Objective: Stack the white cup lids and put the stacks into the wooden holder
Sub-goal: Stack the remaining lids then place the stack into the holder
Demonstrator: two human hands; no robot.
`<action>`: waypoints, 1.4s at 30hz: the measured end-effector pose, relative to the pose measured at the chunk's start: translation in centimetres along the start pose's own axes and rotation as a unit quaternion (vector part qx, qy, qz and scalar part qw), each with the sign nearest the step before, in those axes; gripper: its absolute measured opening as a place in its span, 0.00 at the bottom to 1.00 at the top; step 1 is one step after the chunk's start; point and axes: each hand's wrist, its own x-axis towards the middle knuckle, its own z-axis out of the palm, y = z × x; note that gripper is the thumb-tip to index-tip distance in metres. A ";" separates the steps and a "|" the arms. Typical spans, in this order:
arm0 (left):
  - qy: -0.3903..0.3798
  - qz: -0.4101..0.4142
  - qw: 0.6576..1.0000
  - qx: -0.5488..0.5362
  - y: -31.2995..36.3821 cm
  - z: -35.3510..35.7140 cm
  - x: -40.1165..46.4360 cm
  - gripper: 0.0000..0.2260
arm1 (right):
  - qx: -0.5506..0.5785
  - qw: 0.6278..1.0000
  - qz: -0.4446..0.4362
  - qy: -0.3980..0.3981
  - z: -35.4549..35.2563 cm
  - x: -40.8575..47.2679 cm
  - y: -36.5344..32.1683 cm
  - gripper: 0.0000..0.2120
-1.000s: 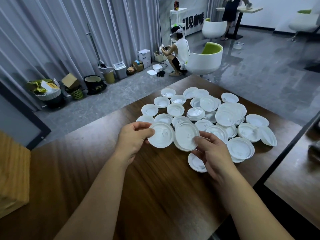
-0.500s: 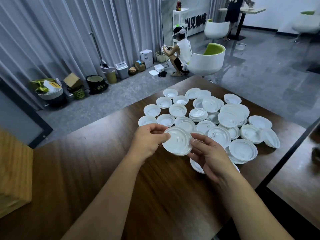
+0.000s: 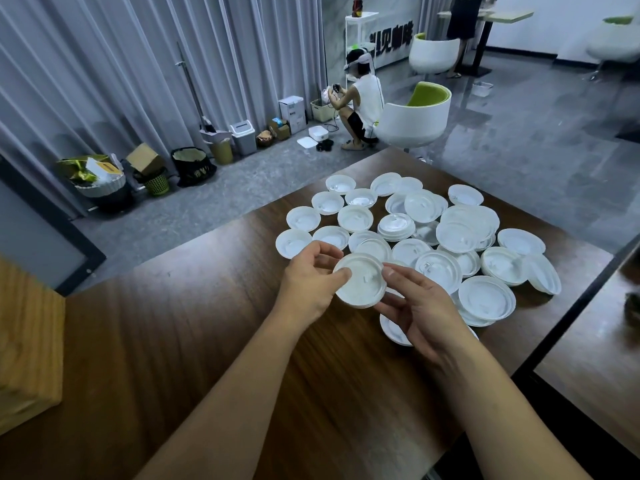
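Observation:
A small stack of white cup lids [image 3: 362,284] is held just above the dark wooden table [image 3: 194,341]. My left hand [image 3: 310,284] pinches its left rim with thumb on top. At the right rim, my right hand [image 3: 420,303] pinches the same stack with thumb and fingers. Several loose white lids [image 3: 408,226] and short stacks lie spread over the table beyond and to the right of my hands. One more lid [image 3: 393,329] lies partly hidden under my right hand. The wooden holder [image 3: 29,355] stands at the table's left edge, far from the lids.
The table's right edge [image 3: 568,310] runs close behind the lids, with a second table [image 3: 595,355] beside it. Beyond the far edge, a person squats on the floor [image 3: 360,109] next to a white and green chair [image 3: 415,116]. Bins and boxes line the curtain.
One second ago each hand held a separate lid side by side. The two have come together into one stack, now held between both hands.

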 end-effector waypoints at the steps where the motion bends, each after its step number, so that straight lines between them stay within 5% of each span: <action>1: 0.003 0.004 1.000 -0.002 -0.1 0.1 0.1 0.12 | -0.002 1.000 -0.001 0.003 0.0 0.0 -0.1 0.19; 10: -0.081 -0.051 0.989 -0.110 -0.9 0.5 0.8 0.09 | -0.012 1.000 0.002 0.004 -0.6 0.7 -0.4 0.14; 15: -0.083 -0.056 0.986 -0.135 -1.1 0.5 1.4 0.15 | -0.019 1.000 -0.005 0.016 -0.4 1.4 -0.4 0.23; 23: -0.124 -0.068 0.979 -0.144 -1.9 -0.5 2.1 0.12 | -0.024 1.000 0.003 0.014 -0.4 2.0 -0.1 0.20; 26: 0.022 -0.098 0.980 -0.175 -2.3 -2.6 4.4 0.15 | -0.002 0.999 -0.012 0.044 -0.2 2.4 -0.3 0.10; 29: 0.207 -0.162 0.965 -0.004 -3.8 -5.2 6.7 0.10 | -0.013 0.998 -0.012 0.055 0.0 2.5 -0.5 0.07; 37: 0.121 -0.231 0.940 0.219 -3.7 -5.2 9.6 0.26 | -0.020 0.998 -0.006 0.064 -0.1 2.7 -0.1 0.07; 42: 0.104 -0.269 0.948 0.132 -3.4 -5.6 10.1 0.13 | -0.028 0.997 -0.022 0.069 -0.1 2.8 -0.1 0.04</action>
